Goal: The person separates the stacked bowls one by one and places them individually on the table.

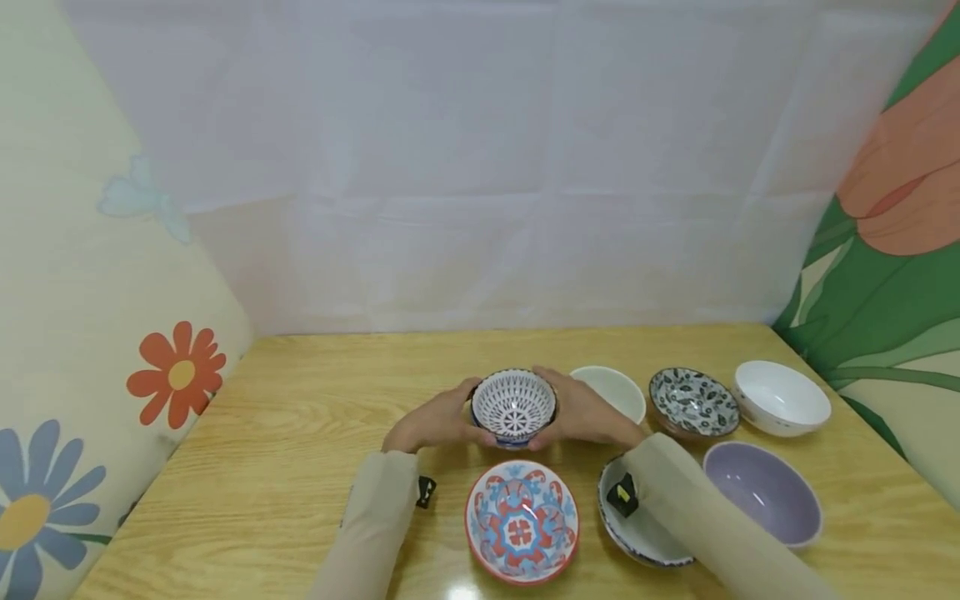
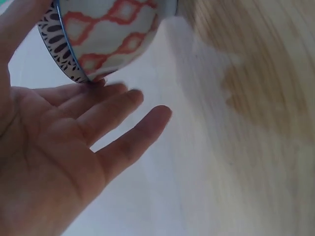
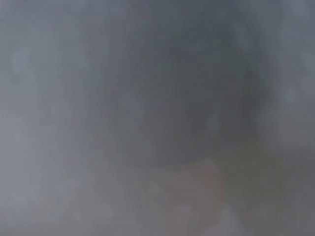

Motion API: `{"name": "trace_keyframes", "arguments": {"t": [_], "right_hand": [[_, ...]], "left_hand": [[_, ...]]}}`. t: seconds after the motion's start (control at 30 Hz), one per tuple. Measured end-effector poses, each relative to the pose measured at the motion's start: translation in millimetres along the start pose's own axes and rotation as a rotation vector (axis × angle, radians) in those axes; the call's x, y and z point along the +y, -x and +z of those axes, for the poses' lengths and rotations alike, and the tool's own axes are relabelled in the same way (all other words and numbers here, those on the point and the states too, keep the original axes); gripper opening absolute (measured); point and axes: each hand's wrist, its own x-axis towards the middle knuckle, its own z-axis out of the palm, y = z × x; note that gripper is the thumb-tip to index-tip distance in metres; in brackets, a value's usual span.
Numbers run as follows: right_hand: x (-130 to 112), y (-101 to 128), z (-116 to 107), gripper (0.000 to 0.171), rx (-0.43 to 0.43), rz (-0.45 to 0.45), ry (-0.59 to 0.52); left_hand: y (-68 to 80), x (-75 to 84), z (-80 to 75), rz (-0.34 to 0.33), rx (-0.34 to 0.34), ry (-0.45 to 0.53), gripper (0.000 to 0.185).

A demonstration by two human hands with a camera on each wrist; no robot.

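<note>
Lattice bowl (image 1: 513, 407) upright, mouth up; left hand (image 1: 437, 419) spread against side, right hand (image 1: 581, 412) seemingly cupping.

The right wrist view is showing only grey blur; the right sleeve (image 1: 697, 508) is covering part of a white bowl (image 1: 637, 529); the red-and-blue bowl (image 2: 106, 34) is getting cropped by the top edge.

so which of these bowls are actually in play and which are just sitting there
In hand:
lattice bowl, between the left hand and right hand

Lying about:
red and blue bowl
plain white bowl
leaf-print bowl
big white bowl
purple bowl
speckled-rim bowl, partly under the right sleeve
</note>
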Motion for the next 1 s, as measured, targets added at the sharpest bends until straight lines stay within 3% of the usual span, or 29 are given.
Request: {"name": "trace_keyframes", "arguments": {"t": [0.23,0.37,0.6,0.8,1.0], "right_hand": [[-2.2,0.1,-0.5,0.113,0.036,0.051,-0.148],[-4.1,1.2,-1.7,0.113,0.031,0.045,-0.223],[-6.3,1.7,-1.2,0.112,0.005,-0.008,-0.353],[-10.5,-0.8,0.9,0.121,0.109,-0.01,-0.317],[-8.7,-0.1,0.0,0.115,0.173,0.005,-0.317]], "left_hand": [[-1.2,-4.4,-4.5,-0.013,0.022,0.079,0.088],[-0.8,-4.4,-8.7,0.038,0.019,0.162,0.084],[-0.7,1.6,-11.2,0.108,0.042,0.224,0.08],[-2.3,12.2,-8.3,0.11,0.057,0.202,0.083],[-4.5,15.6,-3.3,0.098,0.079,0.174,0.086]]}}
